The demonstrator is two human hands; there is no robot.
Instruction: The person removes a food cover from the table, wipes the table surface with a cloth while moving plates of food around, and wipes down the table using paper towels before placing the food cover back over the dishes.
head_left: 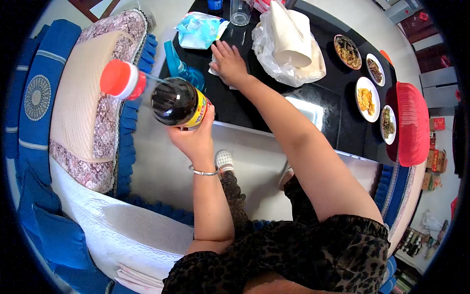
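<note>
My left hand (196, 139), with a bracelet at the wrist, grips a sauce bottle (175, 103) above the floor beside the table. Dark liquid fills the bottle, which is tilted with its red cap (117, 80) toward the left; a yellow label shows by my fingers. My right hand (229, 63) lies flat on the glossy black table (240, 108), fingers stretched out. A bit of white tissue (213, 64) shows at its edge; how much lies under the palm is hidden. Between the two hands is a teal plastic container (186, 71), partly behind the bottle.
A blue-and-white pack of wipes (199, 30) and a clear glass (240, 13) stand farther back. Right of my hand is a plastic bag (274, 54) with a cream roll. Several plates of food, including yellow pieces (365, 101), sit near a red mesh cover (412, 125). Sofa (88, 98) at left.
</note>
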